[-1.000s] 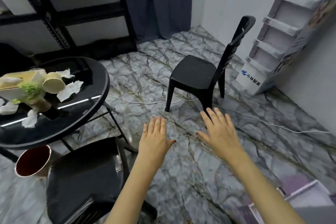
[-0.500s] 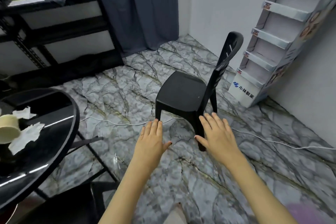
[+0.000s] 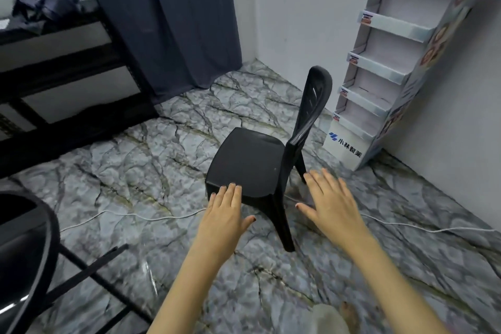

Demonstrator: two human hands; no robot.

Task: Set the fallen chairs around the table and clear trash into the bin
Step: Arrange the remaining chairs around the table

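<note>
A black plastic chair (image 3: 252, 163) stands upright on the marble-patterned floor in the middle of the view, its backrest on the right side. My left hand (image 3: 225, 214) is stretched out flat, fingers straight, with the fingertips in front of the seat's near edge. My right hand (image 3: 330, 203) is also flat and spread, just right of the chair's near back leg, holding nothing. The round black table (image 3: 24, 247) shows only as a rim at the lower left. No trash or bin is in view.
A white cable (image 3: 406, 226) runs across the floor under the chair. A white cardboard display shelf (image 3: 385, 89) leans at the right wall. A black metal rack (image 3: 67, 62) with a dark bag (image 3: 46, 5) stands at the left, a dark curtain (image 3: 168, 22) behind.
The view has swung right and closer: the table with its trash and the second chair have slid out of view. Both flat hands have come nearer to the upright chair.
</note>
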